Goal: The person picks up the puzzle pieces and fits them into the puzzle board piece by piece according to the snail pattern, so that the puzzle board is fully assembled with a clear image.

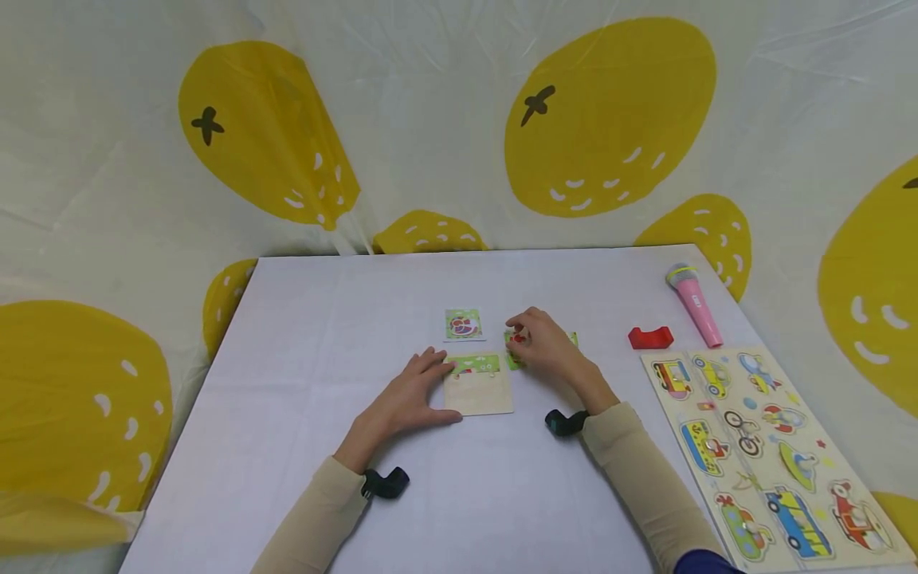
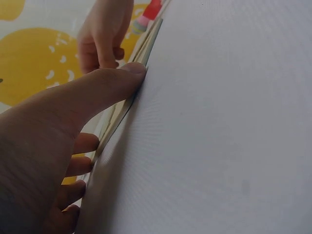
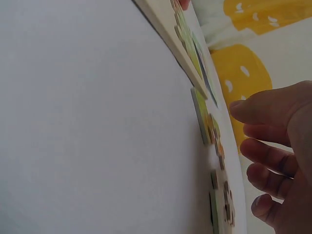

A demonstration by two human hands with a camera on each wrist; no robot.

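A small square wooden puzzle board [image 1: 479, 399] lies on the table, with green puzzle pieces [image 1: 476, 364] along its far side and bare wood nearer me. At its left edge rests my left hand [image 1: 402, 396], fingers toward the far left corner and thumb [image 2: 112, 87] against the near edge. My right hand [image 1: 551, 351] hovers to the right of the board, over loose green and red puzzle pieces [image 1: 513, 359] that it partly hides. In the right wrist view nothing shows between its loosely bent fingers [image 3: 268, 158]. Behind the board lies a square picture card [image 1: 463, 325].
At the right stands a large wooden vehicle puzzle [image 1: 760, 470] with knobbed pieces, lying flat along the table's right edge. Beyond it are a red curved block [image 1: 650, 338] and a pink toy microphone [image 1: 696, 307]. A patterned curtain [image 1: 430, 119] hangs behind the white table [image 1: 315, 319].
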